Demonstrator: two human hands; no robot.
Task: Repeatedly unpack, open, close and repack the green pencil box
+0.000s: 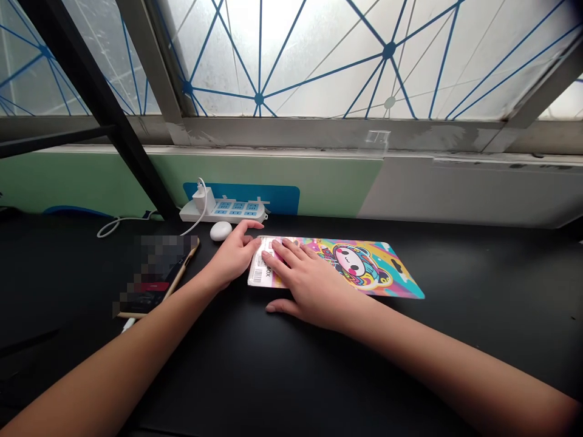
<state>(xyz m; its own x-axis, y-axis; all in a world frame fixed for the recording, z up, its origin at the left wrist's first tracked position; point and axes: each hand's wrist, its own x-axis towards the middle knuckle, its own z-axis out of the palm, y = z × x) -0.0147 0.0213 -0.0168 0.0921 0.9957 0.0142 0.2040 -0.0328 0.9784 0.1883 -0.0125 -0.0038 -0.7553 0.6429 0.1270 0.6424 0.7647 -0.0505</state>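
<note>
A flat, colourful package (373,267) lies on the black table, printed with a cartoon figure. It has a hang hole at its right end and a white barcode label at its left end. My right hand (314,282) rests flat across the left part of the package, fingers stretched out and thumb spread off its near edge. Beside the left end is my left hand (233,254), its thumb at the package edge and its index finger extended past the far corner. The other fingers of that hand are mostly hidden.
Behind my left hand sit a small white rounded case (221,231) and a white power strip (237,210) with a plugged-in charger (203,199). A partly blurred phone (157,285) with a cable lies left. A black post (132,158) rises at the back left.
</note>
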